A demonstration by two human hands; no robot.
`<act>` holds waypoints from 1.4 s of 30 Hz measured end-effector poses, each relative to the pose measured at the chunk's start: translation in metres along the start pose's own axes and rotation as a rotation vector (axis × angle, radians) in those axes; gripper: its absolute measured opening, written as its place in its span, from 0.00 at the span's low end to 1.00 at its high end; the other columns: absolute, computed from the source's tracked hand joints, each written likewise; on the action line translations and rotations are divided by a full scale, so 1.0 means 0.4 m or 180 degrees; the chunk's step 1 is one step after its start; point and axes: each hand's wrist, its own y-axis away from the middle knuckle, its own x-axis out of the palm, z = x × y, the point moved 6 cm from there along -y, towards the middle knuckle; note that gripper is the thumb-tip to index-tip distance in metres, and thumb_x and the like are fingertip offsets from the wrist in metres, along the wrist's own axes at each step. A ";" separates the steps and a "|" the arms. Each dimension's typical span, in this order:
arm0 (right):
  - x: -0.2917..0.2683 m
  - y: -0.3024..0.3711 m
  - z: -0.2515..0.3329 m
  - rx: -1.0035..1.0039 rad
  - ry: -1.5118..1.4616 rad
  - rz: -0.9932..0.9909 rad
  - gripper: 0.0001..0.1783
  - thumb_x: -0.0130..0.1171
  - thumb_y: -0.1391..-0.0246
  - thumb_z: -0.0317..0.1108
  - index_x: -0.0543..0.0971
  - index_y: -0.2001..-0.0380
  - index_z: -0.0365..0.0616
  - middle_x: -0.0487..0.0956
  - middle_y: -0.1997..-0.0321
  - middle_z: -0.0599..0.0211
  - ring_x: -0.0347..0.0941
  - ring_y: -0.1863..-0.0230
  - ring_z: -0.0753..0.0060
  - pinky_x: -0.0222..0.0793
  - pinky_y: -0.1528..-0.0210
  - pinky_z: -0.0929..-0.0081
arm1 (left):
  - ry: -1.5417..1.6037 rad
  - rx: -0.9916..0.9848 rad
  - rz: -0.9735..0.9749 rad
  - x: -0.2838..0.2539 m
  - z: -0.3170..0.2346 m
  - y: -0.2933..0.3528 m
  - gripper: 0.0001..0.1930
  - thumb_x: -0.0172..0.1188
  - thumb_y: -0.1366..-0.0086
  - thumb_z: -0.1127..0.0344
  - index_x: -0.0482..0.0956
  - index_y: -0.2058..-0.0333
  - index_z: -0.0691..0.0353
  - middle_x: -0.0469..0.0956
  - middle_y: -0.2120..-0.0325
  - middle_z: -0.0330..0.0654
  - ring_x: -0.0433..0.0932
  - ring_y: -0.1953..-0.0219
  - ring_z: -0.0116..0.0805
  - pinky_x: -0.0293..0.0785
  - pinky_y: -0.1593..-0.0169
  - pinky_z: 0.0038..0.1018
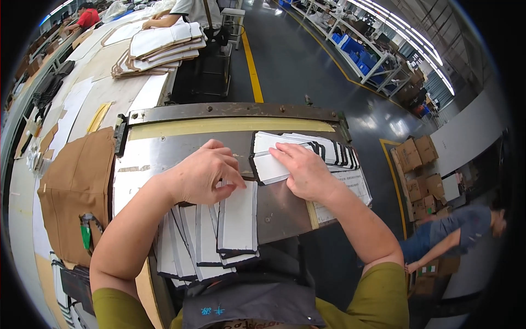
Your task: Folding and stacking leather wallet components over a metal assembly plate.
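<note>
On the metal plate (278, 211), my right hand (304, 169) rests flattish on white strips (269, 165), while at the plate's near edge my left hand (205, 171) curls narrow over another pile (238, 219), can't tell if pinching, and they look light, stiffish, best grabbed by the edges imo.

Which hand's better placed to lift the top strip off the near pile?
Left, probably: the left hand has its fingertips right by the far end of the top strip, while the right hand rests on the farther pile.
</note>
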 end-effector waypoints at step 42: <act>-0.232 -0.009 -0.221 -0.0015 -0.4408 -0.1870 0.09 0.60 0.45 0.24 0.84 0.60 0.39 0.81 0.49 0.51 0.76 0.44 0.61 0.67 0.36 0.63 | -0.0344 -0.0181 -0.0431 0.038 0.049 -0.026 0.22 0.60 0.41 0.66 0.76 0.46 0.58 0.72 0.40 0.43 0.67 0.38 0.44 0.55 0.32 0.42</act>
